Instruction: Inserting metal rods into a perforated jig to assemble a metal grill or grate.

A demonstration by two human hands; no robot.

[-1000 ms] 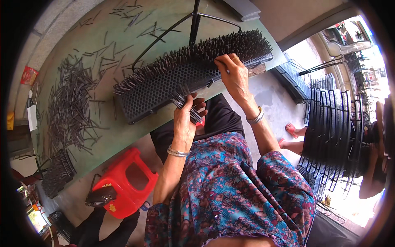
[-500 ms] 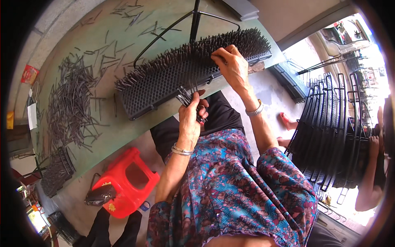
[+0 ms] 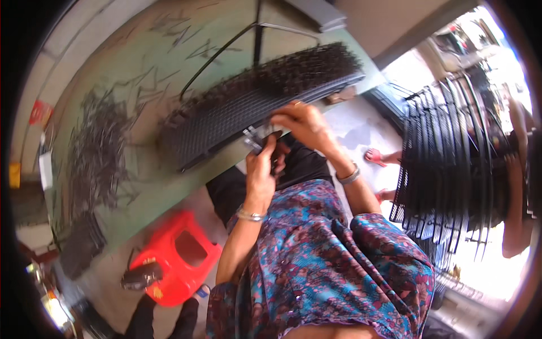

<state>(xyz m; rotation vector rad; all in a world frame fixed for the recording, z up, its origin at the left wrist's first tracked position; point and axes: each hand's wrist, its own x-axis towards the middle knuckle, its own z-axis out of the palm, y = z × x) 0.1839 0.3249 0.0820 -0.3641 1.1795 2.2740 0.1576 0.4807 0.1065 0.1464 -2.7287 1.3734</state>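
The black tray lies on the green table, along the table edge nearest the person. Its top face is perforated. Dark rods stand in the holes as a dense block over the far side and the right end; open holes show along the near side and toward the left. A wire frame stands behind the tray.

Left hand: closed around a bundle of rods, just off the tray's near edge; the upper rod ends project above the fingers. Right hand: fingers drawn narrow, located at the top of the bundle. Motion blur covers the fingertips; whether they grip a rod cannot be told.

Loose stock: a pile of rods lies on the table, left of the tray, with single rods scattered beyond it. At the table's lower left corner is a small rack; its contents are blurred.

Below the table edge is a red stool. A dark bag rests at its left side; the bag's contents cannot be seen.
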